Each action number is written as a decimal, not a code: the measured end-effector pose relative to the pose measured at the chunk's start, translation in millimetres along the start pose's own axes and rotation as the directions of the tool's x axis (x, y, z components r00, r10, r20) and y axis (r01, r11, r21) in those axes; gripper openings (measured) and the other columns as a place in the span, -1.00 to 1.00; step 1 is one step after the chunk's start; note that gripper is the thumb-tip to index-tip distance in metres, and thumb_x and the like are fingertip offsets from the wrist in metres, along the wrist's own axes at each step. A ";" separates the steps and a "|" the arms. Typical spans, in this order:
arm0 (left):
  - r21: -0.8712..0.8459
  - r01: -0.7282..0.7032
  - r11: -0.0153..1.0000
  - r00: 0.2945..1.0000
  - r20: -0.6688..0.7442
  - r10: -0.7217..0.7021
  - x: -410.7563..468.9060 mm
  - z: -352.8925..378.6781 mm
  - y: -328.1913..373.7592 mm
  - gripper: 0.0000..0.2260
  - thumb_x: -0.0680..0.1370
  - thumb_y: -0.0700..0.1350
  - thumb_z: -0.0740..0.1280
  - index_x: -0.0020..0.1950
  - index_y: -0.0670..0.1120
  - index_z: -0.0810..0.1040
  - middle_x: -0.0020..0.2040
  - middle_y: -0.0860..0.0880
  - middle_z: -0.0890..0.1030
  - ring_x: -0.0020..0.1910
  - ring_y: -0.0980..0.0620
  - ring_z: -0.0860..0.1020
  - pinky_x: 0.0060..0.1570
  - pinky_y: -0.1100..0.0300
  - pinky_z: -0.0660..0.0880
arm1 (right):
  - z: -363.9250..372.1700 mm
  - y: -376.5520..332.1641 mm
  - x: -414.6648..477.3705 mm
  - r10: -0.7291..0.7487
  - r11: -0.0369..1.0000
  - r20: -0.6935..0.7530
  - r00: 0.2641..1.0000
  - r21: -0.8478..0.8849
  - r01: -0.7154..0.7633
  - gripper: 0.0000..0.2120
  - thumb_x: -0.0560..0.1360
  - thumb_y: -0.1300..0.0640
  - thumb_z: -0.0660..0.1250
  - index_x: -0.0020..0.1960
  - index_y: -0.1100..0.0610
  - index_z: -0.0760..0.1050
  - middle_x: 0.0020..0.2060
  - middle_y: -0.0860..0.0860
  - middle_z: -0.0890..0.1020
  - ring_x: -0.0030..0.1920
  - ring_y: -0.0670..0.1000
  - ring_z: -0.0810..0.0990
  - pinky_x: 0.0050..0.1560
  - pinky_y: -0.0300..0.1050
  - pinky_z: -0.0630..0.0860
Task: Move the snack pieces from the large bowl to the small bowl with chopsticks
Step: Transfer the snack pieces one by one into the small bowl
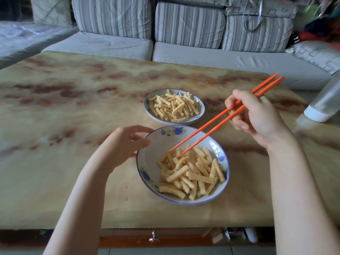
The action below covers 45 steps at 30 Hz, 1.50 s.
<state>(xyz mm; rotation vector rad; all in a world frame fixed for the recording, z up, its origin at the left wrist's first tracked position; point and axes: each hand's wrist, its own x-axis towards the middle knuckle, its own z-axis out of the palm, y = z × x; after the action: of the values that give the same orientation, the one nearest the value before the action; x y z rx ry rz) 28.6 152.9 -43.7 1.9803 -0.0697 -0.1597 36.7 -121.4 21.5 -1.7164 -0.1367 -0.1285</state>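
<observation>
1. The large white bowl (147,162), blue-flowered at the rim, stands nearest on the marbled beige table (64,107) and holds a pile of ridged yellow snack sticks (191,173).
2. The small white bowl (201,107), just beyond it, also holds such sticks.
3. The right hand (257,116) grips the long orange chopsticks (220,116). Their tips, slightly apart, reach the far edge of the large bowl's pile.
4. The left hand (125,144) curls round the large bowl's left rim.

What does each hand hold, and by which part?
The right hand grips the chopsticks on their upper half; the left hand holds the large bowl by its left rim.
</observation>
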 end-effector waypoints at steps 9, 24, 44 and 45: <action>-0.013 -0.001 1.000 1.000 0.011 0.002 -0.4 -0.2 -0.6 -0.76 0.51 -0.22 0.36 0.08 0.09 0.62 -0.13 -0.09 0.69 -0.26 0.05 0.58 -0.39 0.37 0.48 | 13.2 2.9 -1.9 0.063 0.997 0.038 0.997 0.048 -0.065 -0.61 0.65 0.08 0.03 -0.31 0.17 0.34 -0.70 0.04 0.31 -0.69 -0.02 0.24 -0.63 -0.32 0.16; 0.009 -0.007 1.000 1.000 0.001 0.007 -0.7 0.3 -0.4 -0.76 0.52 -0.20 0.36 0.06 0.13 0.61 -0.17 -0.03 0.70 -0.28 0.08 0.59 -0.39 0.38 0.47 | 19.4 15.5 12.2 0.016 0.947 -0.415 0.910 0.299 0.120 -0.65 0.63 0.15 0.05 -0.31 0.14 0.36 -0.63 -0.04 0.44 -0.65 -0.01 0.33 -0.56 -0.23 0.23; -0.030 0.003 1.000 1.000 0.003 -0.003 -1.0 0.0 -0.2 -0.76 0.52 -0.23 0.36 0.07 0.09 0.62 -0.14 -0.08 0.69 -0.28 0.06 0.59 -0.40 0.38 0.48 | 6.9 13.2 7.5 -0.043 0.983 -0.205 0.978 0.166 0.078 -0.62 0.65 0.10 0.04 -0.30 0.15 0.40 -0.67 0.03 0.38 -0.66 0.01 0.27 -0.54 -0.17 0.12; -0.035 0.003 0.999 1.000 0.003 -0.003 -0.9 0.2 0.0 -0.76 0.52 -0.23 0.36 0.07 0.08 0.62 -0.15 -0.09 0.69 -0.29 0.07 0.58 -0.41 0.39 0.47 | 6.0 12.0 6.0 -0.034 0.989 -0.170 0.985 0.136 0.058 -0.62 0.65 0.10 0.04 -0.29 0.15 0.41 -0.68 0.03 0.36 -0.67 0.01 0.26 -0.55 -0.18 0.12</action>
<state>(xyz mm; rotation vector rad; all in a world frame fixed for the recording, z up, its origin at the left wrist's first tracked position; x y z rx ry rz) 27.6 152.8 -43.7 1.9450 -0.0652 -0.1652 44.6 -117.1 9.9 -1.5553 -0.0593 -0.2902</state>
